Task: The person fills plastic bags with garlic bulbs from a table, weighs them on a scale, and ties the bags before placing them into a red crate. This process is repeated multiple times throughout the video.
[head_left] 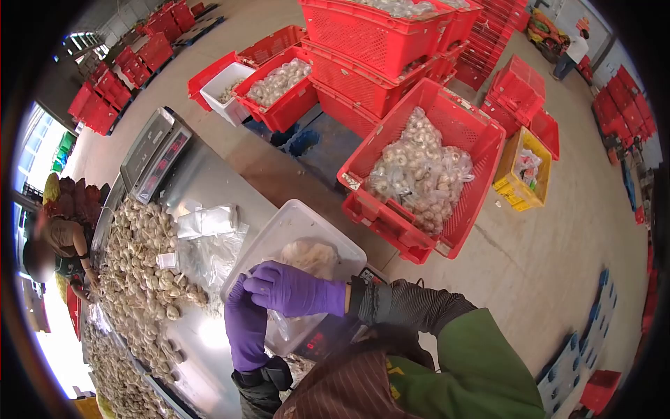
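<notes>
My left hand [246, 325] and my right hand [296, 290], both in purple gloves, meet with fingers pinched together above a translucent plastic tub [338, 237]. A clear plastic bag [280, 325] hangs below the joined fingers; most of it is hidden behind the gloves. Inside the tub lies a pale, blurred bundle [310, 258] whose contents I cannot make out. The tub rests by a scale with a red display [315, 342]. Left of my hands, a stack of clear plastic bags [209, 241] lies on the metal table [223, 178], beside a heap of garlic bulbs [143, 244].
A red crate [481, 140] of bagged garlic stands ahead, with stacked red crates [370, 42] behind it. Another scale [157, 153] sits at the table's far end. At left a person [66, 237] reaches toward the garlic. A yellow crate [523, 199] is at right.
</notes>
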The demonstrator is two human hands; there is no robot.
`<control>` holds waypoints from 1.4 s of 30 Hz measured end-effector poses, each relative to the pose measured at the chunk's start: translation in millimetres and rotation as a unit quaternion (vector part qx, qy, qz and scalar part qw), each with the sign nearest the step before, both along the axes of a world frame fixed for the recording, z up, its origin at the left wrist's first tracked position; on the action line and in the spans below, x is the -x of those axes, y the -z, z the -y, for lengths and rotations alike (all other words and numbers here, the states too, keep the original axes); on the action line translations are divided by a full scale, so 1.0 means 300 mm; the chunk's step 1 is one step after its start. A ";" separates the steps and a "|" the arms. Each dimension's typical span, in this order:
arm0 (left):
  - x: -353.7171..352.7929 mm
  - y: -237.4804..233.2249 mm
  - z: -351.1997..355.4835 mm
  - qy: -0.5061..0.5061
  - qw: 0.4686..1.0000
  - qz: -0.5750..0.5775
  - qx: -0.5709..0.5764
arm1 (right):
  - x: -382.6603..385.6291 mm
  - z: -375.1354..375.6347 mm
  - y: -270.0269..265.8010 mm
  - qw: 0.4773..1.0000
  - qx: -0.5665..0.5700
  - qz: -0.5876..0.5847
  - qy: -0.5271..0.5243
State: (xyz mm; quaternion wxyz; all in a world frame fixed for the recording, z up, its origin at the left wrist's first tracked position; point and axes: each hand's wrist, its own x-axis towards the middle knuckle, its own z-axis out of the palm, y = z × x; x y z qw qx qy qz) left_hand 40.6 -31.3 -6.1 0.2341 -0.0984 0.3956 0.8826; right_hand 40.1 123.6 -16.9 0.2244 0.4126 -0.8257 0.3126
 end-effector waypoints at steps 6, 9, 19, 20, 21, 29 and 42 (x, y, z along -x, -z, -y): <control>0.099 0.111 0.121 -0.105 0.992 -0.025 -0.071 | -0.136 -0.080 0.065 0.990 0.030 0.111 0.077; 0.088 0.091 0.144 -0.192 0.977 -0.037 0.085 | -0.192 -0.077 0.146 0.985 0.032 0.088 0.145; -0.117 -0.129 0.154 -0.156 0.874 -0.215 0.407 | 0.016 0.055 0.045 0.701 0.317 0.630 0.102; -0.132 -0.088 0.155 -0.135 0.932 -0.146 0.303 | -0.010 0.069 0.078 0.613 0.445 0.653 0.020; -0.144 -0.053 0.148 -0.110 0.973 -0.075 0.191 | -0.021 0.073 0.095 0.507 0.559 0.654 -0.061; -0.164 -0.071 -0.177 0.056 0.944 -0.180 0.269 | -0.198 -0.271 -0.029 0.464 0.502 0.727 0.062; -0.033 -0.104 -0.281 0.027 0.918 -0.136 0.371 | 0.005 -0.976 0.512 0.724 0.497 0.409 0.249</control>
